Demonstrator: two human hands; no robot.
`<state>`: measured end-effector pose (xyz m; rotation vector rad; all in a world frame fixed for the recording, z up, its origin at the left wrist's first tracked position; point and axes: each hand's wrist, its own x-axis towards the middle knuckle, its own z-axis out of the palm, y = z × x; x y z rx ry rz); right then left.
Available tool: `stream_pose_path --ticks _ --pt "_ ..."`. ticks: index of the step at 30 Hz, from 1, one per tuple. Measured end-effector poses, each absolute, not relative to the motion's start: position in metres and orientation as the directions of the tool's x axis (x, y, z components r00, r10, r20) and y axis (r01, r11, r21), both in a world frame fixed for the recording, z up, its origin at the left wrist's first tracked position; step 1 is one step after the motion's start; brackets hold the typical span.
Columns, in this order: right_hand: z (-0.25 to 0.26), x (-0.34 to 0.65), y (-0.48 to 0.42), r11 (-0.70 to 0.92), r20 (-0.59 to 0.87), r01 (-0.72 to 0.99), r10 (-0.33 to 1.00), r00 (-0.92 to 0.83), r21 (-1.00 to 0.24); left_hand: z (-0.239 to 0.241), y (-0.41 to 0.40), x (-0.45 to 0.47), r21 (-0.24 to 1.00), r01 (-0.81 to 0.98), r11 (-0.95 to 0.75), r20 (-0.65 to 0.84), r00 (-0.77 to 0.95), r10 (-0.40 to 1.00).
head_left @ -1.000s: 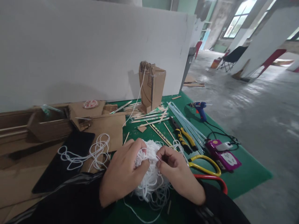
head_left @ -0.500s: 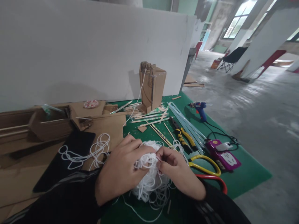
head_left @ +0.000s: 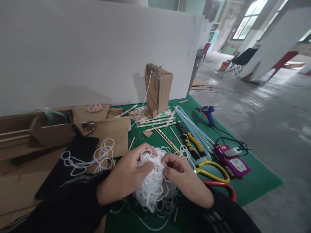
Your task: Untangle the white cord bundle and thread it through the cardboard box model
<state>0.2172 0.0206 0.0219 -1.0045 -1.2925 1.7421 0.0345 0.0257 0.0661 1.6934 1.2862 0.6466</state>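
A tangled heap of white string (head_left: 152, 186) lies at the front middle of the green tabletop. My left hand (head_left: 130, 171) is curved around the heap's left and top side, thumb and fingers closed on strands of it. On the right side of the heap, my right hand (head_left: 182, 174) pinches a strand between thumb and forefinger. Its other fingers are curled. Loose loops of string (head_left: 99, 157) spread to the left over a black sheet (head_left: 70, 165) and cardboard. One thin strand trails along the table's front.
A cardboard box (head_left: 159, 90) with string at its top stands at the back, near wooden sticks (head_left: 157, 123). To the right are pliers (head_left: 191, 142), clear glue sticks (head_left: 193, 127), a blue glue gun (head_left: 207, 113), a purple power strip (head_left: 232, 160) and yellow and red handles (head_left: 213, 171).
My left hand has shifted down and left and turned, so more of the string heap shows between the hands. My right hand keeps its pinch almost in place.
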Motion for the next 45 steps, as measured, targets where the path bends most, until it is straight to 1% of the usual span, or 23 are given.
stream_pose_path --ticks 3,6,10,15,18,21,26,29,32,34,36,38,40,45 --pt "0.021 0.217 0.019 -0.218 -0.156 -0.099 0.891 -0.426 -0.971 0.068 0.026 0.034 0.924 0.382 0.004 -0.144 0.337 0.931" --pt "0.019 0.217 0.019 -0.167 -0.136 -0.040 0.901 -0.412 -0.985 0.070 0.026 0.034 0.927 0.373 0.036 -0.178 0.353 0.919" --pt "0.017 0.217 0.018 -0.104 -0.114 0.046 0.905 -0.410 -0.994 0.071 0.025 0.036 0.910 0.415 -0.020 -0.147 0.367 0.919" --pt "0.017 0.217 0.018 -0.080 -0.094 0.052 0.914 -0.393 -0.995 0.066 0.023 0.037 0.878 0.464 -0.116 -0.064 0.355 0.933" --pt "0.017 0.218 0.019 -0.079 -0.094 0.054 0.923 -0.374 -0.995 0.063 0.022 0.036 0.851 0.505 -0.147 -0.048 0.353 0.934" --pt "0.018 0.218 0.019 -0.115 -0.110 0.009 0.922 -0.370 -0.993 0.062 0.020 0.035 0.806 0.569 -0.166 -0.051 0.346 0.937" --pt "0.021 0.218 0.019 -0.169 -0.116 -0.103 0.911 -0.395 -0.980 0.067 0.017 0.035 0.663 0.713 -0.229 -0.013 0.317 0.948" --pt "0.022 0.217 0.020 -0.208 -0.128 -0.158 0.903 -0.409 -0.965 0.067 0.015 0.035 0.556 0.777 -0.296 0.058 0.319 0.946" --pt "0.021 0.216 0.021 -0.244 -0.149 -0.186 0.897 -0.416 -0.952 0.066 0.015 0.034 0.471 0.769 -0.433 0.207 0.381 0.901" --pt "0.020 0.217 0.021 -0.258 -0.157 -0.199 0.896 -0.416 -0.945 0.064 0.015 0.032 0.415 0.733 -0.539 0.341 0.423 0.839" --pt "0.019 0.217 0.021 -0.265 -0.154 -0.224 0.896 -0.417 -0.938 0.062 0.016 0.031 0.337 0.671 -0.661 0.454 0.499 0.738" --pt "0.017 0.218 0.021 -0.269 -0.144 -0.258 0.897 -0.418 -0.928 0.060 0.017 0.030 0.280 0.602 -0.748 0.495 0.577 0.649" --pt "0.015 0.219 0.020 -0.267 -0.132 -0.290 0.901 -0.413 -0.919 0.059 0.018 0.030 0.284 0.566 -0.774 0.483 0.613 0.625" --pt "0.015 0.219 0.020 -0.283 -0.147 -0.321 0.910 -0.387 -0.904 0.059 0.020 0.032 0.353 0.594 -0.723 0.466 0.558 0.686"
